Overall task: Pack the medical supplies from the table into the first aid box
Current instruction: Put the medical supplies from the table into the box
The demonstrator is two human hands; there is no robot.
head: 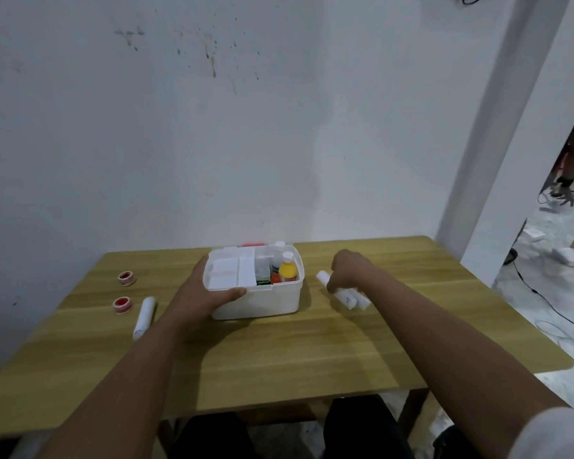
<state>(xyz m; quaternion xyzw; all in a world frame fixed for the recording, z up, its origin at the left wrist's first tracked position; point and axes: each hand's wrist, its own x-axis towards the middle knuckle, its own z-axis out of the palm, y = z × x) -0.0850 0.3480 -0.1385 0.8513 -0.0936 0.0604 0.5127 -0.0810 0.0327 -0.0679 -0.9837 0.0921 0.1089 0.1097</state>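
Roughly midway: first aid box (pixel 256 301) on table (pixel 279 359) already holds bottles. Left hand (pixel 199 293) grips its rim; right hand (pixel 348 270) closes on white rolls (pixel 352 298). Another roll (pixel 145 318) and two red tapes (pixel 124 304) remain outside.

Dim, flat indoor light from above leaves soft shadows under the forearms and beside the first aid box (pixel 256 298) on the table (pixel 312 352), with mild overall softness, motion blur at centre right, and wide-angle bending along the frame edges.
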